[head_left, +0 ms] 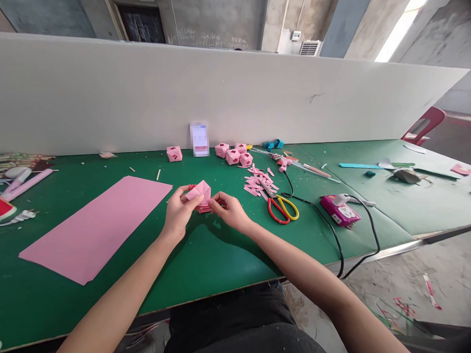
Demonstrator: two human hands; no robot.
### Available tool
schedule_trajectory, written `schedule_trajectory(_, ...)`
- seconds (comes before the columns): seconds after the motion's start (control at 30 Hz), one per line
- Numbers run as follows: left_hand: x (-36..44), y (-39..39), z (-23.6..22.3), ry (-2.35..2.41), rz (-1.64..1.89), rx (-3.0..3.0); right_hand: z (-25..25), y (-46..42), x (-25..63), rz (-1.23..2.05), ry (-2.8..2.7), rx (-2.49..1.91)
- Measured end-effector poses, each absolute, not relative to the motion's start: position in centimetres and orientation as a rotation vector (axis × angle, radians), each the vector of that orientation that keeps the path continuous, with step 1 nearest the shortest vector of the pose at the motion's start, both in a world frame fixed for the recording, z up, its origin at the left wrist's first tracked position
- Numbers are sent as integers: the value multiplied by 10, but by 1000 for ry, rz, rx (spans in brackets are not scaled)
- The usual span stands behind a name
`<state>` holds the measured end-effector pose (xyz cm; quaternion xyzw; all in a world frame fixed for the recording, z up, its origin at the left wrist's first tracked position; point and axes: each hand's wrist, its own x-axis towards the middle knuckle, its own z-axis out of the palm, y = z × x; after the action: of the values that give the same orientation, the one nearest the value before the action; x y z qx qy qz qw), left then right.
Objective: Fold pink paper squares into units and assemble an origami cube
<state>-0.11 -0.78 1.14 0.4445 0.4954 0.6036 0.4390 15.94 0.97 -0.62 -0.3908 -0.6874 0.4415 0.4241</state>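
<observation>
Between my two hands is a folded pink paper piece, held above the table with its creased face toward me. My left hand grips its left side, the thumb lying along the lower edge. The fingertips of my right hand pinch its lower right corner. Just below it shows a bit of red and pink layered paper, partly hidden by the fingers. Beyond my hands stand several folded pink paper balls with dark red openings, and another pink paper ball sits apart to the left.
A stack of pink paper sheets lies at left. Right of my hands are pink paper strips, scissors, a pink glue gun and a purple power socket with a black cable. A phone leans on the white partition.
</observation>
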Motion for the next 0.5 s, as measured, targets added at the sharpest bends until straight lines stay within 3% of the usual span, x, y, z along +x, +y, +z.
schedule_trajectory(0.5, 0, -8, 11, 1206, 1499, 1114, -4, 8, 161, 1064, -1749, -927)
